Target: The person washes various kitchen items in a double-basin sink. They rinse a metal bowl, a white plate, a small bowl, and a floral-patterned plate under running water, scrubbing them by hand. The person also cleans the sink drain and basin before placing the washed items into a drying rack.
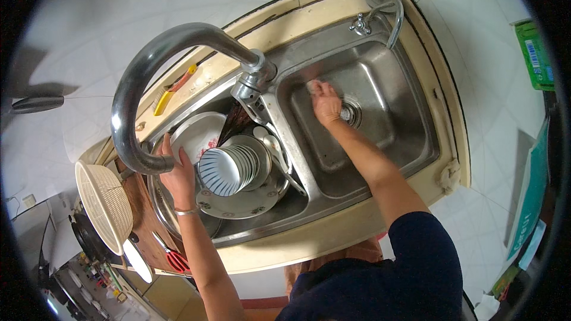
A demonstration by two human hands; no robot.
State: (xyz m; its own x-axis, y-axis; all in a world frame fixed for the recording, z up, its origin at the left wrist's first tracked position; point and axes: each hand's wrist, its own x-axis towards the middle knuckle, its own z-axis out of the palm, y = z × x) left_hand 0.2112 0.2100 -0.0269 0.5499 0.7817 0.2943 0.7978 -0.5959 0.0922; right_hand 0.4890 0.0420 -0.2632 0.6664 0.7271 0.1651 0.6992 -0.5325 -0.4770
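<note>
My right hand (326, 103) is in the right basin (374, 142) of a stainless steel double sink, near the drain strainer (350, 113). Its fingertips press a small pale pad or cloth (313, 85) against the basin's left side. At the left basin, my left hand (180, 178) has its thumb and a finger apart. The end of a large chrome faucet spout (160, 164) partly covers it, so any grip there is hidden. Beside this hand are a tilted stack of white bowls (221, 171) with blue stripes, a white dish with red flowers (198, 131) and a patterned plate (241, 205).
A small chrome tap (396, 26) stands at the far right corner. A yellow-and-red brush (171, 93) lies on the back ledge. At left are a cream plastic basket (105, 207), a wooden board (151, 218) and red-handled scissors (176, 259). A rag (449, 177) hangs at the counter's right edge.
</note>
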